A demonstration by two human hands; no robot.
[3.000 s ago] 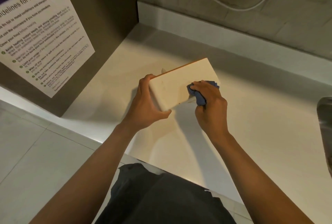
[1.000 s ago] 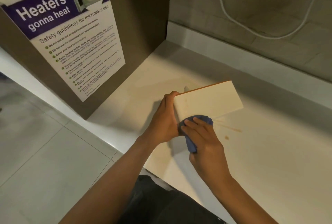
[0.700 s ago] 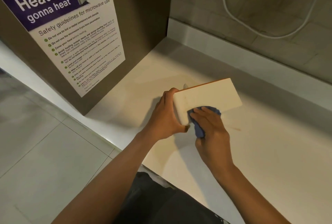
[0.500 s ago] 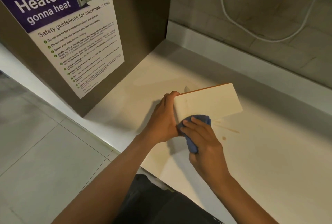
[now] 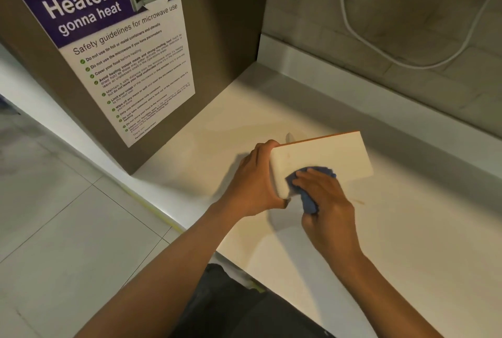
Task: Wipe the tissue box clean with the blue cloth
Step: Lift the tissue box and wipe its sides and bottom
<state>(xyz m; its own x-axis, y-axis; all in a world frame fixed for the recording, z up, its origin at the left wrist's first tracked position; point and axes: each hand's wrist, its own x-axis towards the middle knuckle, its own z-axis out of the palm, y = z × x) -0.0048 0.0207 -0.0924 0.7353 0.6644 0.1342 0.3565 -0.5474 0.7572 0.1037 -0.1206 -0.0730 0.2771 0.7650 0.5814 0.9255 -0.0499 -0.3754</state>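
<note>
A cream tissue box (image 5: 326, 155) with an orange far edge stands tilted on the white counter (image 5: 407, 242), its broad face turned toward me. My left hand (image 5: 252, 183) grips its left end, fingers over the top and thumb underneath. My right hand (image 5: 326, 202) holds the bunched blue cloth (image 5: 307, 196) and presses it against the lower left part of the box's face. Most of the cloth is hidden under my fingers.
A brown cabinet side with a microwave safety poster (image 5: 122, 52) rises to the left. A white cable (image 5: 380, 52) hangs on the tiled back wall. A small brownish streak (image 5: 357, 201) marks the counter right of my right hand. Tiled floor lies lower left.
My right hand with the cloth has been sliding back and forth along the lower face of the box; since half a second ago it shifted slightly right. My left hand keeps its grip.
</note>
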